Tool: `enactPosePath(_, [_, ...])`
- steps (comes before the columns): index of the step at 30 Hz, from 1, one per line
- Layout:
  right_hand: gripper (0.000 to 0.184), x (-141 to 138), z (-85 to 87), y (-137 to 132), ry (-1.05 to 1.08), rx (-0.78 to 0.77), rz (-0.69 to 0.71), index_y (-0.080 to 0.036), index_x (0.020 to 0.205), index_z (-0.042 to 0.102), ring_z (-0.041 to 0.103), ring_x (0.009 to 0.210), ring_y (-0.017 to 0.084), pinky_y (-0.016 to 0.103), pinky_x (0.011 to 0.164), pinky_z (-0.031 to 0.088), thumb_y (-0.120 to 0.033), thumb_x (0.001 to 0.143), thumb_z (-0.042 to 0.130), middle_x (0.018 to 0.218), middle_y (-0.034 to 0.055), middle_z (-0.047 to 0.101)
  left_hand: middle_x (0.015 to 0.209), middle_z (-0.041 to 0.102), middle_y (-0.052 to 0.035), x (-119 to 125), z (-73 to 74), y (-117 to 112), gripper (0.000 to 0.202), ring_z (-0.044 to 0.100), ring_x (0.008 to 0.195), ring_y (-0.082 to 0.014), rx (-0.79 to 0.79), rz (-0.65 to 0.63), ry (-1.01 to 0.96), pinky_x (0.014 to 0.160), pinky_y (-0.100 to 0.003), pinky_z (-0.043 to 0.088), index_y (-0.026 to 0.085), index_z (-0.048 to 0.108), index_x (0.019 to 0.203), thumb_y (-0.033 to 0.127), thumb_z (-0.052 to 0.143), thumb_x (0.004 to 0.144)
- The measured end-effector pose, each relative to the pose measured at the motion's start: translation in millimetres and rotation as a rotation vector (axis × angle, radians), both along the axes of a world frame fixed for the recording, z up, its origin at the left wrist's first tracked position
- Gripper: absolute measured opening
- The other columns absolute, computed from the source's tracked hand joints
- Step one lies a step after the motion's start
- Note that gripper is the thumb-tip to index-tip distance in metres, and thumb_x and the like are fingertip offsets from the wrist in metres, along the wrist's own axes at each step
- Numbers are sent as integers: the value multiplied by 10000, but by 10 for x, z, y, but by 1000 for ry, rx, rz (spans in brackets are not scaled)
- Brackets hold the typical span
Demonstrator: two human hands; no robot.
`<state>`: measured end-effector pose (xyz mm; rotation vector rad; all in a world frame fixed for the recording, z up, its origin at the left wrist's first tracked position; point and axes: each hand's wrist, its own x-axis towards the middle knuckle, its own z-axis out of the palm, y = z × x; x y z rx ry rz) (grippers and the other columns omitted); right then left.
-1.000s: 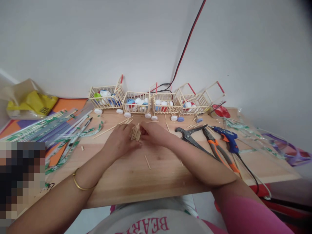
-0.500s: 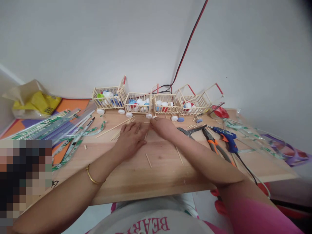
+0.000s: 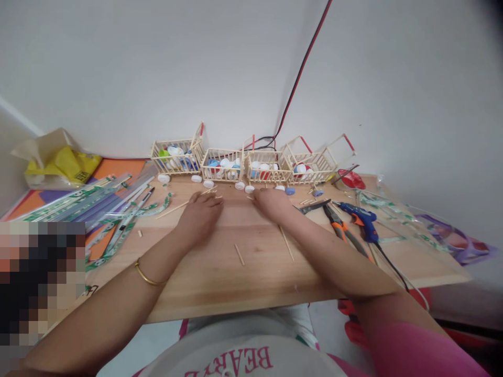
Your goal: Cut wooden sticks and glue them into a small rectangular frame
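Observation:
My left hand (image 3: 199, 219) lies palm down over several thin wooden sticks (image 3: 173, 209), its fingers stretched forward and a little blurred. To its right, my right hand (image 3: 271, 203) is closed, fingertips low against the table in front of the carts. A short stick end (image 3: 249, 198) pokes out at those fingertips; the rest of it is hidden. Behind both hands stands a row of small stick-built shopping carts with bottle-cap wheels, among them a left cart (image 3: 176, 159) and a right cart (image 3: 310, 170), filled with coloured caps. One loose stick (image 3: 239, 254) lies nearer me.
On the right lie pliers (image 3: 341, 228), a dark cutting tool (image 3: 314, 207) and a blue glue gun (image 3: 361, 217) with its cord. Plastic-wrapped strips (image 3: 98, 204), a pen (image 3: 145, 196) and a yellow bag (image 3: 65, 165) are at left. The wooden table (image 3: 220, 293) ends before my body.
My hands have moved apart: the left went leftward over the sticks, the right slightly rightward. Bare table now shows between them.

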<state>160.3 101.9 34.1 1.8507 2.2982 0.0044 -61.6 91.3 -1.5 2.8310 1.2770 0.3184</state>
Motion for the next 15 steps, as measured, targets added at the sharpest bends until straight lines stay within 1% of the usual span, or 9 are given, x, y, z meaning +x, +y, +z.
enactPosePath(4, [284,78,89,-122,9,33,-35,-115,1053,588,642,886,266,315,689,447,-281,921,399,1011,176,669,1234,603,-98,-68,33,21,351,444,1212,-306,42,81,14,1001,-520,270,185,631,1095,109,396,846])
enactPosePath(6, [265,111,145,-261,38,48,-17,-144,1043,583,634,889,244,288,673,424,-297,921,404,1024,139,666,1271,573,-106,-80,45,22,319,424,1226,-317,75,85,-17,990,-541,278,186,639,1063,134,408,851])
enactPosePath(7, [249,133,170,-350,64,49,3,-163,1024,584,630,882,228,273,667,410,-311,917,416,1013,112,668,1290,556,-108,-76,52,16,303,410,1236,-318,92,68,-48,990,-545,281,186,640,1055,147,418,851])
enactPosePath(8, [233,161,190,-450,114,44,43,-175,999,588,627,866,211,260,662,393,-329,909,436,990,90,672,1299,546,-110,-65,60,3,289,401,1242,-314,101,26,-89,993,-540,287,184,638,1051,160,431,851])
enactPosePath(10, [206,239,210,-662,188,5,80,-188,934,593,619,807,180,241,632,358,-342,897,460,922,59,677,1260,570,-109,-21,84,-49,265,435,1206,-279,60,-136,-185,989,-485,327,185,636,1043,179,450,855])
enactPosePath(12, [231,345,199,-863,204,-14,42,-189,860,591,607,739,162,237,588,325,-368,901,451,853,48,673,1149,623,-96,45,118,-137,236,511,1090,-217,-77,-359,-239,941,-385,388,191,639,1019,187,459,865])
enactPosePath(13, [264,403,183,-952,197,-13,12,-186,820,586,601,706,158,240,572,311,-390,903,440,816,48,669,1092,637,-87,81,136,-189,219,538,1016,-190,-164,-456,-233,893,-337,413,194,643,996,191,464,869])
enactPosePath(14, [296,460,161,-1028,184,-7,-21,-183,784,579,596,677,158,244,558,296,-416,901,437,775,48,663,1038,641,-77,115,153,-241,198,547,963,-175,-241,-525,-205,857,-307,421,197,647,968,192,476,867])
enactPosePath(15, [316,512,135,-1093,172,-4,-53,-183,766,575,592,658,160,248,547,283,-436,895,439,749,49,657,994,637,-69,147,167,-290,173,546,924,-169,-289,-555,-174,825,-292,421,199,651,931,193,493,860])
